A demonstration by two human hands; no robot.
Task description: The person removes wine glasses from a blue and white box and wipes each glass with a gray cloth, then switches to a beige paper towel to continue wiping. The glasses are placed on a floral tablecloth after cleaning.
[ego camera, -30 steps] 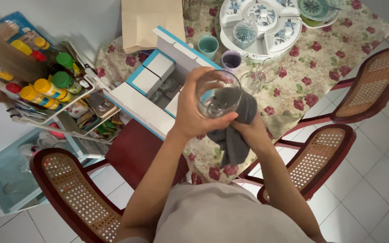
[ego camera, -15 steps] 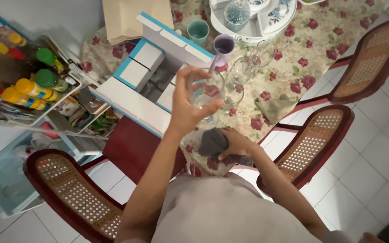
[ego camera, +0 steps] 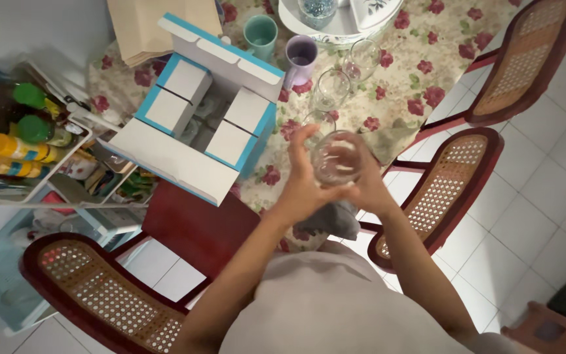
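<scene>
Rack: a shelf rack (ego camera: 31, 177) stands at the far left. It holds bottles with yellow and green caps (ego camera: 14, 141).
Near chair: a red chair with a woven seat (ego camera: 99, 295) sits low on the left.
Box: a white and blue cardboard box (ego camera: 198, 118) lies open on the desk (ego camera: 420, 85). The desk has a cloth with red flowers.
Cups: a green cup (ego camera: 261, 34) and a purple mug (ego camera: 301, 56) stand just past the box, side by side.
Left hand: the left hand (ego camera: 302, 180) is wrapped around the left side of a clear glass (ego camera: 337, 157). Its fingers curl up along the wall of the glass.
Glass: the glass is held up in the air over the near edge of the desk, between both hands. Its round mouth faces up toward the camera, so its long way runs up and down, tipped a little.
Right hand: the right hand (ego camera: 369, 183) grips the right side of the glass. A grey cloth (ego camera: 332, 219) hangs under the hands; I cannot tell which hand holds it.
More glasses: three clear empty glasses (ego camera: 331, 88) stand on the desk just past the held one.
Tray: a white tray (ego camera: 335, 26) sits at the top.
Other chairs: two more red woven chairs (ego camera: 447, 190) stand on the right, on a white tile floor (ego camera: 545, 196).
</scene>
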